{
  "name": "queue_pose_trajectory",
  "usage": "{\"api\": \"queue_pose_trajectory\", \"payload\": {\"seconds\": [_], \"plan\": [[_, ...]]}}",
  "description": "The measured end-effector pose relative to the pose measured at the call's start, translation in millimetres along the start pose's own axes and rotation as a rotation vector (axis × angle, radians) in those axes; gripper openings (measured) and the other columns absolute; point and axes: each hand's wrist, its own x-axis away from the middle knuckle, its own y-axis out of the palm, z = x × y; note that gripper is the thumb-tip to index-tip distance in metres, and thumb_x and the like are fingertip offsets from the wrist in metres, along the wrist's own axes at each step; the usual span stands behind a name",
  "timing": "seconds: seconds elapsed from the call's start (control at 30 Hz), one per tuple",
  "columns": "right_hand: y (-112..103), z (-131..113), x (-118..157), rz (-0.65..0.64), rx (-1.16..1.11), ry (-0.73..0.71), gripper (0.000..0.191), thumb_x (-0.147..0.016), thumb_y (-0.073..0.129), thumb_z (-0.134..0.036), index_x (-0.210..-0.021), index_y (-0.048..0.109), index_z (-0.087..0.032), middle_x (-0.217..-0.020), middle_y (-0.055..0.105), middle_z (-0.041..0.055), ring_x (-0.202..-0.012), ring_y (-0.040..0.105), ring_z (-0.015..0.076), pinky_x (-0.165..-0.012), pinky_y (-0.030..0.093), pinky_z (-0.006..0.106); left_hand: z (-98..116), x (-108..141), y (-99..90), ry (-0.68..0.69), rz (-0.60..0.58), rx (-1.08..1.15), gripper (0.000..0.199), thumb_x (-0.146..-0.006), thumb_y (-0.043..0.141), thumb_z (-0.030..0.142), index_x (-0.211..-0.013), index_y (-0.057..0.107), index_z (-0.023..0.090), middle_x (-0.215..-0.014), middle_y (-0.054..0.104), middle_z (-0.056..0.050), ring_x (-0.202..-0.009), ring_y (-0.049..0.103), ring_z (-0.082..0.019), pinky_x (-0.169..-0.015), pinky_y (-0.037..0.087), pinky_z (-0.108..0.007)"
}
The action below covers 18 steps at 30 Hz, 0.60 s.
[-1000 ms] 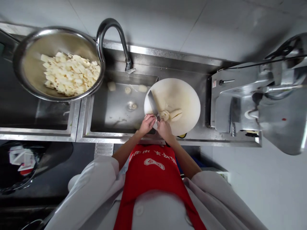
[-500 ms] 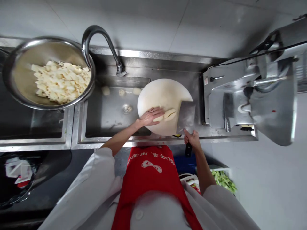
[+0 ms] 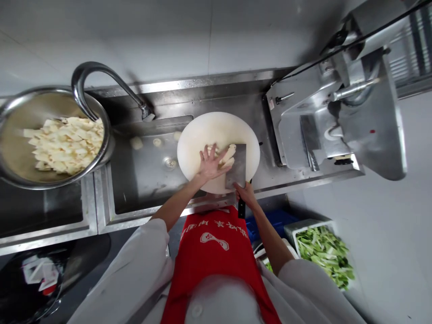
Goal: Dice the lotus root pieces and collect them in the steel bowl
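Note:
A round white cutting board (image 3: 192,130) lies across the sink's right end. On it are pale pieces of lotus root (image 3: 230,155), cut lengthwise. My left hand (image 3: 211,166) rests over the pieces with its fingers spread, hiding some of them. With my right hand (image 3: 246,193) I grip a cleaver (image 3: 236,164) by its black handle, near the front rim of the board. Its broad blade lies right beside the pieces, and its face shows from above. I cannot tell whether the edge touches them.
A large steel bowl (image 3: 20,173) of chopped pale pieces stands left, partly under the curved faucet (image 3: 111,76). Several pale chunks (image 3: 137,143) sit in the sink (image 3: 141,180). Right of the board is a slicing machine (image 3: 290,121) with another cleaver (image 3: 308,139). Below it stands a crate of cut greens (image 3: 324,252).
The cleaver has moved left, from the board's right edge to beside the pieces. My left hand's fingers have spread, and the pieces lie more separated. The camera view has shifted and turned.

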Motion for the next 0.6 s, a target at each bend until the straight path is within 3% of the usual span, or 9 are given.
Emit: {"api": "queue_pose_trajectory", "payload": {"seconds": [0.1, 0.27, 0.47, 0.6], "plan": [[16, -9, -7, -0.037, 0.008, -0.062, 0.032, -0.078, 0.064, -0.048, -0.075, 0.044, -0.023, -0.041, 0.043, -0.0096, -0.03, 0.039, 0.0098, -0.03, 0.035, 0.023, 18, -9, 4.0, -0.01, -0.044, -0.037, 0.085, -0.072, 0.06, 0.073, -0.145, 0.039, 0.037, -0.159, 0.017, -0.008, -0.141, 0.008, -0.052, -0.106, 0.012, -0.072], [38, -19, -7, -0.003, -0.013, -0.089, 0.03, -0.079, 0.061, -0.044, -0.07, 0.041, -0.024, -0.04, 0.043, -0.0089, -0.03, 0.038, 0.0091, -0.03, 0.034, 0.023, 21, -14, 9.9, -0.021, 0.021, -0.004, 0.067, -0.08, 0.057, 0.062, -0.14, 0.048, 0.034, -0.156, 0.025, -0.007, -0.139, 0.022, -0.042, -0.112, 0.015, -0.063], [39, -18, 3, 0.001, -0.055, -0.12, 0.034, -0.079, 0.063, -0.048, -0.071, 0.04, -0.023, -0.04, 0.041, -0.0105, -0.03, 0.037, 0.0079, -0.031, 0.033, 0.021, 20, -11, 13.8, 0.03, 0.104, 0.029, 0.064, -0.078, 0.059, 0.063, -0.134, 0.056, 0.031, -0.152, 0.034, -0.008, -0.138, 0.027, -0.038, -0.113, 0.018, -0.058], [39, -23, 9, 0.032, -0.026, -0.145, 0.037, -0.08, 0.064, -0.05, -0.069, 0.041, -0.023, -0.04, 0.042, -0.0098, -0.03, 0.038, 0.008, -0.031, 0.033, 0.021, 25, -12, 0.6, 0.078, 0.143, 0.044, 0.064, -0.077, 0.06, 0.065, -0.132, 0.057, 0.033, -0.152, 0.034, -0.006, -0.138, 0.029, -0.036, -0.114, 0.016, -0.058]]}}
